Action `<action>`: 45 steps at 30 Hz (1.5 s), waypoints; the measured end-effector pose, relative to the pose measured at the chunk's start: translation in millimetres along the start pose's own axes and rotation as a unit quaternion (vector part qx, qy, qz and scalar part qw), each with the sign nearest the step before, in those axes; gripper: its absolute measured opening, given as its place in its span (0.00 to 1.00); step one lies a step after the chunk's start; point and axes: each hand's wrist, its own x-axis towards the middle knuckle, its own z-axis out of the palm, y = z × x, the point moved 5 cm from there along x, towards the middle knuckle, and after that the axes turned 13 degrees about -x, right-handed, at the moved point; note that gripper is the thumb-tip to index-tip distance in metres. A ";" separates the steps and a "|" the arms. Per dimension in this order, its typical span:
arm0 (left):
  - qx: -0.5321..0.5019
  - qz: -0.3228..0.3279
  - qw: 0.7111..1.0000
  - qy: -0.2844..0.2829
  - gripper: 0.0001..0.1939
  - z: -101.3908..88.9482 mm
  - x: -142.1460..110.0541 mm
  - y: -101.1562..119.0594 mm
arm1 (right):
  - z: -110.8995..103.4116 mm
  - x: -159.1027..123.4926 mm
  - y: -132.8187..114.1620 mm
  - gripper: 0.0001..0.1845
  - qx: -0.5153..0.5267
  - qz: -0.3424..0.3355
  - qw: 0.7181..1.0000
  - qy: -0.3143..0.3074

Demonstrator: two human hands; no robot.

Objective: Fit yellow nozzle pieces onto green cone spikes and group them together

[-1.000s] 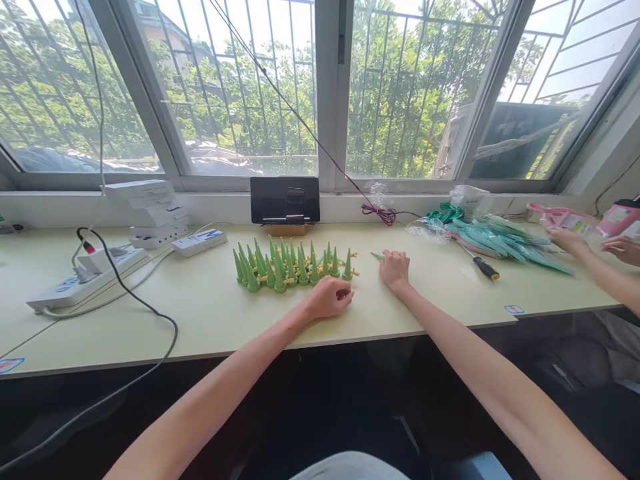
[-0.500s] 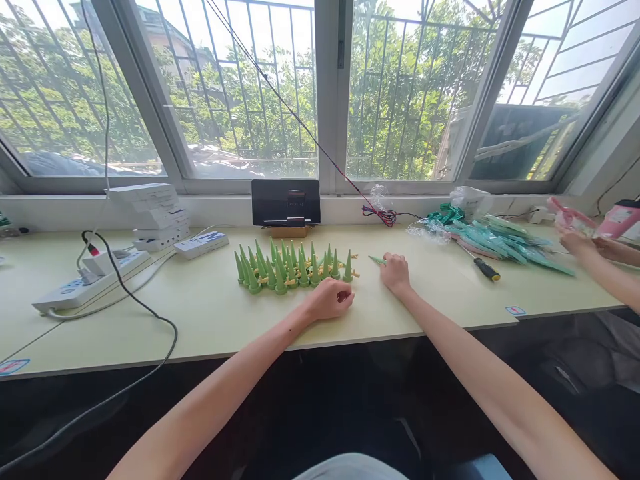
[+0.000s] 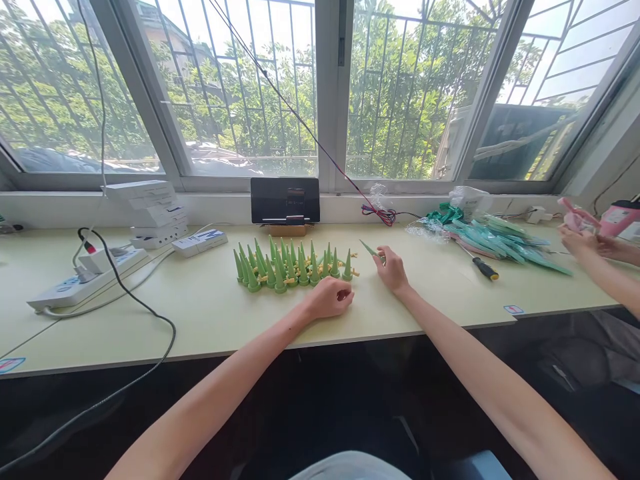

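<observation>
My right hand (image 3: 392, 269) is closed around a green pointed cone (image 3: 369, 248), just above the tabletop. The cone's tip slants up to the left, and its base is hidden by my fingers. My left hand (image 3: 331, 298) rests on the table with its fingers curled, and I see nothing in them. Right behind it stand several green cones (image 3: 280, 277) on round bases, packed close together and tips up. Small yellow pieces (image 3: 355, 271) stick out between them and at their right side.
A phone on a dark stand (image 3: 285, 201) is behind the cones. To the left are a power strip (image 3: 75, 283), white boxes (image 3: 157, 217) and a black cable (image 3: 150, 313). Rightward lie a screwdriver (image 3: 485, 269) and green flat pieces (image 3: 515, 245). Another person's hands (image 3: 583, 241) hold something pink.
My right hand has shifted slightly left and lifted, and the cone in it now tilts more upward. My left hand stays in place. The other person's hands moved a little to the right.
</observation>
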 end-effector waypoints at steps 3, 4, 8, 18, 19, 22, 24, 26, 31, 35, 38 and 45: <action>0.000 -0.004 1.000 0.012 0.13 -1.2 0.8 -0.3 | -2.6 -3.1 -5.4 0.15 0.040 0.000 0.999 0.022; -0.002 -0.006 1.000 0.022 0.13 -2.2 1.2 -0.4 | -4.5 -4.9 -9.0 0.14 0.050 -0.001 0.998 0.034; -0.018 -0.024 0.996 0.081 0.11 -8.5 2.5 -2.7 | -14.2 -16.7 -32.0 0.12 0.079 -0.033 0.994 0.069; -0.102 -0.065 0.979 0.167 0.16 -16.6 4.2 -11.2 | -27.3 -37.0 -73.1 0.07 0.071 -0.159 0.982 0.078; -0.108 -0.065 0.978 0.168 0.16 -16.5 4.3 -12.7 | -27.6 -37.6 -74.9 0.07 0.070 -0.170 0.980 0.076; -0.114 -0.059 0.976 0.177 0.17 -16.6 4.6 -16.6 | -26.7 -39.6 -80.3 0.07 0.067 -0.207 0.974 0.063; -0.122 -0.051 0.976 0.175 0.17 -16.2 5.2 -16.8 | -25.5 -41.5 -84.2 0.08 0.069 -0.238 0.967 0.053; -0.141 -0.044 0.975 0.168 0.17 -15.7 5.9 -14.8 | -24.7 -43.3 -86.8 0.10 0.074 -0.262 0.961 0.050; -0.180 -0.052 0.965 0.186 0.17 -18.6 6.6 -11.3 | -25.8 -44.5 -87.7 0.14 0.089 -0.261 0.960 0.053; -0.201 -0.057 0.957 0.198 0.15 -20.0 6.5 -14.0 | -26.0 -44.5 -89.5 0.15 0.088 -0.256 0.962 0.030; -0.215 -0.063 0.954 0.199 0.15 -19.5 6.0 -17.5 | -25.7 -44.3 -90.2 0.15 0.090 -0.254 0.963 0.018; -0.219 -0.085 0.951 0.200 0.15 -18.9 5.0 -23.2 | -22.1 -42.8 -88.2 0.12 0.095 -0.252 0.963 0.007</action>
